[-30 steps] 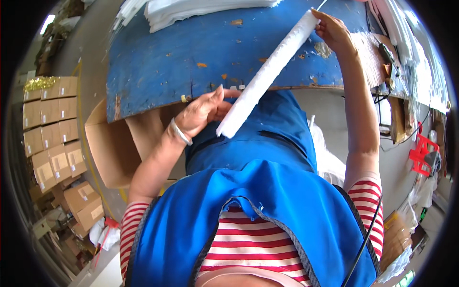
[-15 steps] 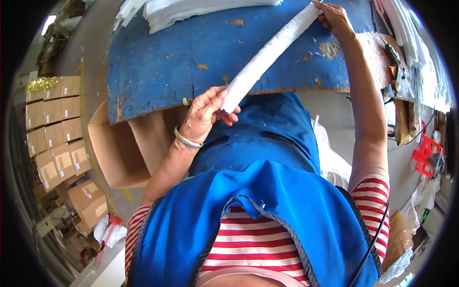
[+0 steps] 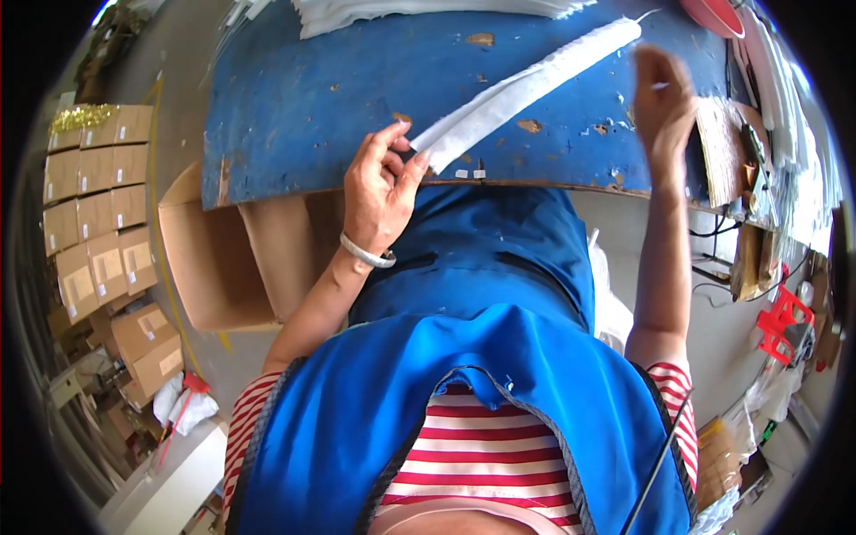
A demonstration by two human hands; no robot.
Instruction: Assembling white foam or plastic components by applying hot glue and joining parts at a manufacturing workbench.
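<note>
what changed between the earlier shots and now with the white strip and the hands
The right hand has let go of the far end of the long white strip and lifted clear of it. The strip, earlier held up between both hands, now lies flat on the blue table. The left hand keeps its grip on the near end. The cardboard boxes at the left stayed put.

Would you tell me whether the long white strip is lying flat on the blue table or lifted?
Mostly flat: the white strip lies along the blue table, its near end pinched by the left hand.
</note>
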